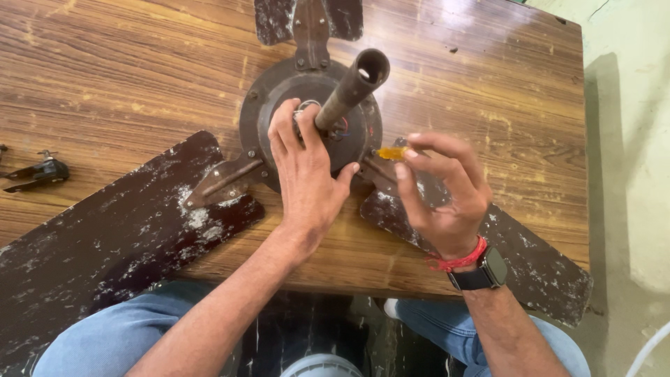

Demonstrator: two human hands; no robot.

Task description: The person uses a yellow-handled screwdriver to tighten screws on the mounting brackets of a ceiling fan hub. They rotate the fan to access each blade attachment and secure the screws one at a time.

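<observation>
Lying flat on a worn wooden table, a dusty ceiling fan motor is steadied by the left hand, fingers spread over the hub beside the rusty down rod; a small orange-handled tool is pinched between thumb and fingertips of the right hand, just beside the hub; stained blades are seen fanning outward; a dark clip is left well apart.

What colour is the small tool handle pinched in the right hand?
Translucent orange-yellow, seen in the head view: the tool handle sits between the right hand's fingertips.
</observation>
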